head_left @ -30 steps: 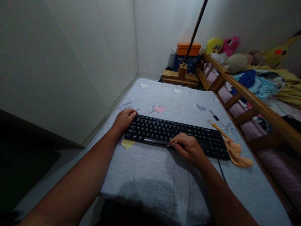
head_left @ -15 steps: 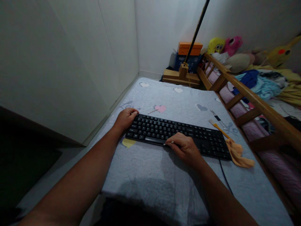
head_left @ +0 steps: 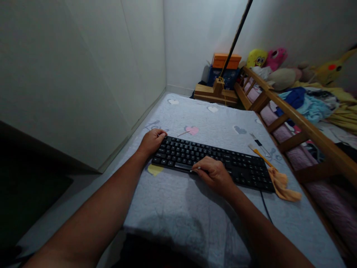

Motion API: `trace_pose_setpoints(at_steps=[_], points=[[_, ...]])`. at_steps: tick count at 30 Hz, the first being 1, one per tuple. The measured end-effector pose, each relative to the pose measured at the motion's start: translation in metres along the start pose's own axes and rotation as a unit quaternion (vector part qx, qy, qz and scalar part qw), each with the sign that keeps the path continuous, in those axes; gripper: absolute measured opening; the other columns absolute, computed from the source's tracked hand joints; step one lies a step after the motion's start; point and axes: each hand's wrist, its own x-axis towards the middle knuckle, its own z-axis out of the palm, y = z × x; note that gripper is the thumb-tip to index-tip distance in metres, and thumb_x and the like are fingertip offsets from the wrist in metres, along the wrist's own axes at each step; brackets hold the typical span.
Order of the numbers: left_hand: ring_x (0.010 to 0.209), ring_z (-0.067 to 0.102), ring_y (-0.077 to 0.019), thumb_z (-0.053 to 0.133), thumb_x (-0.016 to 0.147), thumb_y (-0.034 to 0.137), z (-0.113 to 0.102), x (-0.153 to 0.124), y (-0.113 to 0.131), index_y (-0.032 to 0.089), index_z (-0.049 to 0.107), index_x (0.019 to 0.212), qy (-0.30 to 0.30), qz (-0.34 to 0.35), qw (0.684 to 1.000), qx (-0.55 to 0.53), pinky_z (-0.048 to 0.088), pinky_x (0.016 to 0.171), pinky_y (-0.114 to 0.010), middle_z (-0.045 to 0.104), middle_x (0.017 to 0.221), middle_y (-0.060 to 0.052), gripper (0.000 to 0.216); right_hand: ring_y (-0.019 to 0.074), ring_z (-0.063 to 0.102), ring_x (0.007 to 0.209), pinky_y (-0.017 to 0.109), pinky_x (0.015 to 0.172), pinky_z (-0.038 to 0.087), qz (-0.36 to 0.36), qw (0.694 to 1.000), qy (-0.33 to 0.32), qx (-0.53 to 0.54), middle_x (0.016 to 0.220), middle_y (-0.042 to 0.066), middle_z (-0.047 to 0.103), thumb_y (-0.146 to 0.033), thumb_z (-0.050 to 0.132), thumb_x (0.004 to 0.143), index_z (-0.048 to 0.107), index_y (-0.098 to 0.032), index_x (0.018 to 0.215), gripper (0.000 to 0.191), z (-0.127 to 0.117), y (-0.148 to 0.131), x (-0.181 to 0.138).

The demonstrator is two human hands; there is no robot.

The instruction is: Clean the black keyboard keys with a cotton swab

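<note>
A black keyboard [head_left: 223, 163] lies across a pale blue quilt [head_left: 195, 208] with heart patterns. My left hand [head_left: 152, 142] curls over the keyboard's left end and holds it. My right hand [head_left: 213, 174] is closed in a pinch on a thin white-tipped swab [head_left: 195, 169], whose tip touches the front edge of the keyboard near the space bar.
A second swab [head_left: 182, 133] lies behind the keyboard by a pink heart. An orange-handled brush [head_left: 259, 152], a small black tool [head_left: 258, 142] and an orange cloth [head_left: 283, 184] lie at the keyboard's right end. A wooden bed rail [head_left: 295, 115], soft toys and boxes are at the right and back. A wall runs along the left.
My right hand has slid the swab leftward along the keyboard's front edge. My left hand stays on the left end. The view has shifted slightly.
</note>
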Motion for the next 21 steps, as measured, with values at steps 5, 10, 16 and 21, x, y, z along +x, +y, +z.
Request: trace_pose_setpoints(at_steps=[5, 10, 16, 21], points=[[0.1, 0.067, -0.0277, 0.048, 0.084, 0.037, 0.0, 0.0, -0.002, 0.02, 0.076, 0.089, 0.003, 0.006, 1.0, -0.002, 0.049, 0.096, -0.04, 0.075, 0.101, -0.01, 0.033, 0.0177, 0.067, 0.079, 0.03, 0.075, 0.05, -0.008, 1.0, -0.024, -0.006, 0.082, 0.005, 0.076, -0.017, 0.061, 0.095, 0.077, -0.021, 0.089, 0.017, 0.004, -0.004, 0.012], [0.098, 0.067, -0.027, 0.048, 0.085, 0.037, 0.0, 0.0, -0.001, 0.02, 0.075, 0.088, 0.006, 0.007, 1.0, -0.003, 0.049, 0.096, -0.039, 0.076, 0.101, -0.009, 0.032, 0.0168, 0.067, 0.078, 0.028, 0.075, 0.049, -0.006, 0.999, -0.037, -0.008, 0.082, 0.004, 0.076, -0.015, 0.065, 0.093, 0.077, -0.02, 0.088, 0.015, 0.01, -0.007, 0.023], [0.099, 0.067, -0.0268, 0.047, 0.084, 0.035, 0.001, 0.0, -0.002, 0.018, 0.075, 0.09, 0.006, 0.01, 1.0, -0.003, 0.049, 0.095, -0.039, 0.075, 0.102, -0.01, 0.033, 0.0173, 0.067, 0.08, 0.028, 0.075, 0.049, -0.022, 1.0, -0.02, 0.005, 0.083, 0.005, 0.077, -0.012, 0.066, 0.092, 0.077, -0.017, 0.088, 0.013, 0.019, -0.007, 0.027], [0.099, 0.067, -0.0267, 0.048, 0.084, 0.035, 0.001, 0.0, -0.001, 0.018, 0.075, 0.089, 0.007, 0.013, 1.0, 0.0, 0.049, 0.094, -0.038, 0.075, 0.099, -0.009, 0.032, 0.0176, 0.067, 0.079, 0.028, 0.075, 0.048, -0.025, 1.0, -0.016, 0.004, 0.083, 0.005, 0.078, -0.012, 0.067, 0.091, 0.078, -0.016, 0.09, 0.012, 0.024, -0.008, 0.029]])
